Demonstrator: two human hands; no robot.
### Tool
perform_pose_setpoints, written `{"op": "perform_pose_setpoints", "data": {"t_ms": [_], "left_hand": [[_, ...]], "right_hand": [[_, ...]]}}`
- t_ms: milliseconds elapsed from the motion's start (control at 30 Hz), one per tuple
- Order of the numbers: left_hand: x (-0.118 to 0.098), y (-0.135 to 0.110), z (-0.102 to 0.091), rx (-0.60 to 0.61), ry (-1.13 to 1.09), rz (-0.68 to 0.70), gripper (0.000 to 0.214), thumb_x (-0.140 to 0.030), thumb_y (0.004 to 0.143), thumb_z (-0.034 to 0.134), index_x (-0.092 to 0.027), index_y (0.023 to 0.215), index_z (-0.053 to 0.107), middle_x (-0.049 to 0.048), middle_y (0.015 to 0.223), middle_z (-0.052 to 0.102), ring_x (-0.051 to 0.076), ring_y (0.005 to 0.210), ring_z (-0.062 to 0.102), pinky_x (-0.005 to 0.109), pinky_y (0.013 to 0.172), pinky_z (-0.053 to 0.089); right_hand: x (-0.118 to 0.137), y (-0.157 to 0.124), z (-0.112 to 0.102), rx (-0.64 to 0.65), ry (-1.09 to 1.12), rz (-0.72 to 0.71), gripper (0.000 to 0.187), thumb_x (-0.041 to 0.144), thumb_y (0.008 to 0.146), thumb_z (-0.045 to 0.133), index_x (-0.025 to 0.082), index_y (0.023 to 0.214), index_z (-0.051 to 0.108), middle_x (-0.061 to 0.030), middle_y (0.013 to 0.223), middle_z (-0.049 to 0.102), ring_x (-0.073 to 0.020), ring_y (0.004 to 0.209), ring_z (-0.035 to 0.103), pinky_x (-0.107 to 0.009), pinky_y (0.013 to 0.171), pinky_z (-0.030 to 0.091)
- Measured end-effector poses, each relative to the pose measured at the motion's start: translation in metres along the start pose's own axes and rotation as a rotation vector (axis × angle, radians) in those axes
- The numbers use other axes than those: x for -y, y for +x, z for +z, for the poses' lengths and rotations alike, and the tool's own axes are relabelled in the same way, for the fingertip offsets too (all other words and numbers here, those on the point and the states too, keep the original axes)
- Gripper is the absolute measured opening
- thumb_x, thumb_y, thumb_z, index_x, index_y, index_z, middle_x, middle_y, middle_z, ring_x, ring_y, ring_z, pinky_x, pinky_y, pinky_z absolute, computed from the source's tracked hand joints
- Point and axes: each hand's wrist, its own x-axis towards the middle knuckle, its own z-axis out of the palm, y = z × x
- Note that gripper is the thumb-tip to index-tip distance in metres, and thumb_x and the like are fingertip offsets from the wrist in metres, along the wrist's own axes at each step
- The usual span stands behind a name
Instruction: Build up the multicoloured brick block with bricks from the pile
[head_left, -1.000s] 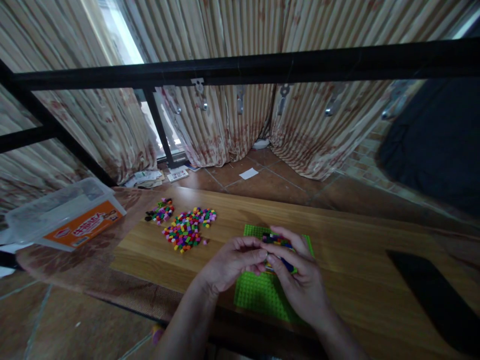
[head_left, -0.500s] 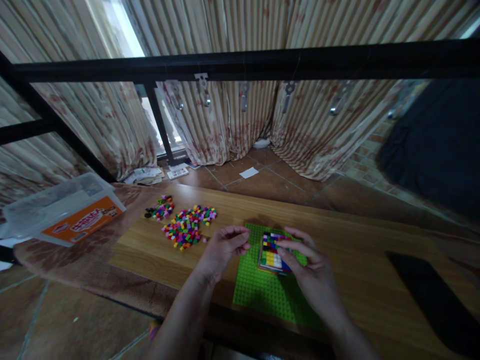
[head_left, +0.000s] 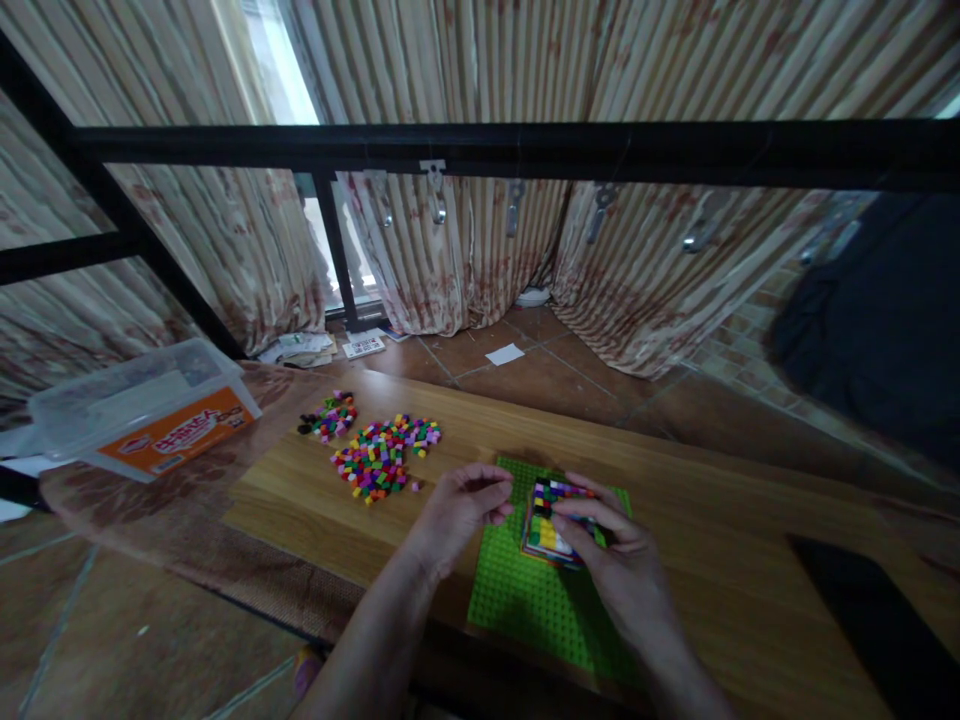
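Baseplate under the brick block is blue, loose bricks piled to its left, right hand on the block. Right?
No: the head view shows the baseplate is green, not blue. The loose bricks do lie to its left, and the right hand is on the brick block.

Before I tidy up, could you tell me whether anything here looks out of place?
Papers lie strewn on the floor by the curtains; loose bricks sit heaped on the table, not in the plastic box.

I see a bright green plate (head_left: pixel 525 600) on my light wood-grain counter (head_left: pixel 712 530). The block (head_left: pixel 553 520) on it mixes yellow, white, purple, green and red. The bricks (head_left: pixel 379 462) are pink, yellow, green and red. The box (head_left: pixel 150 415) carries an orange label, and the curtains (head_left: pixel 487 250) are beige-striped.
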Motion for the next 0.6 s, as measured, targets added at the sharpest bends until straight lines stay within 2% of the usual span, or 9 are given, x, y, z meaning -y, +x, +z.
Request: {"op": "perform_pose_setpoints", "data": {"t_ms": [200, 333, 400, 500, 600], "left_hand": [[0.001, 0.0002, -0.0001, 0.001, 0.007, 0.012, 0.033, -0.032, 0.06, 0.086, -0.012, 0.082, 0.071, -0.0002, 0.065, 0.064, 0.009, 0.058, 0.059, 0.022, 0.058, 0.045], [0.0027, 0.0012, 0.0005, 0.012, -0.002, 0.014, 0.033, -0.032, 0.06, 0.086, -0.012, 0.081, 0.071, -0.0003, 0.064, 0.063, 0.008, 0.058, 0.058, 0.021, 0.058, 0.044], [0.0032, 0.0013, 0.0012, 0.016, -0.002, 0.012, 0.033, -0.032, 0.059, 0.086, -0.011, 0.081, 0.071, -0.0003, 0.064, 0.063, 0.008, 0.057, 0.057, 0.022, 0.058, 0.044], [0.0034, 0.0006, 0.0032, 0.013, -0.002, 0.003, 0.033, -0.031, 0.058, 0.086, -0.011, 0.08, 0.071, 0.0, 0.064, 0.063, 0.009, 0.057, 0.057, 0.022, 0.057, 0.043], [0.004, -0.0002, 0.0053, 0.016, -0.006, -0.009, 0.034, -0.031, 0.057, 0.087, -0.011, 0.079, 0.071, 0.0, 0.063, 0.063, 0.009, 0.057, 0.057, 0.023, 0.057, 0.043]], "right_hand": [[-0.0027, -0.0009, 0.0027, -0.011, 0.151, 0.121, 0.027, 0.041, 0.065, 0.082, 0.025, 0.085, 0.076, -0.0063, 0.127, 0.064, -0.0284, 0.109, 0.063, -0.042, 0.087, 0.054], [-0.0022, 0.0004, 0.0033, -0.006, 0.185, 0.202, 0.048, 0.04, 0.063, 0.083, 0.027, 0.107, 0.07, -0.005, 0.113, 0.072, -0.0249, 0.09, 0.07, -0.039, 0.076, 0.059], [-0.0026, 0.0022, 0.0029, -0.004, 0.188, 0.208, 0.056, 0.039, 0.061, 0.084, 0.027, 0.114, 0.068, -0.0052, 0.111, 0.073, -0.0251, 0.09, 0.07, -0.039, 0.076, 0.059], [-0.0035, 0.0045, 0.0024, -0.011, 0.186, 0.196, 0.058, 0.039, 0.06, 0.085, 0.026, 0.114, 0.068, -0.0066, 0.117, 0.072, -0.0258, 0.093, 0.07, -0.039, 0.078, 0.059], [-0.0023, 0.0049, 0.0031, -0.018, 0.17, 0.198, 0.058, 0.037, 0.061, 0.084, 0.025, 0.115, 0.068, -0.0067, 0.113, 0.072, -0.0252, 0.091, 0.07, -0.039, 0.078, 0.059]]}}
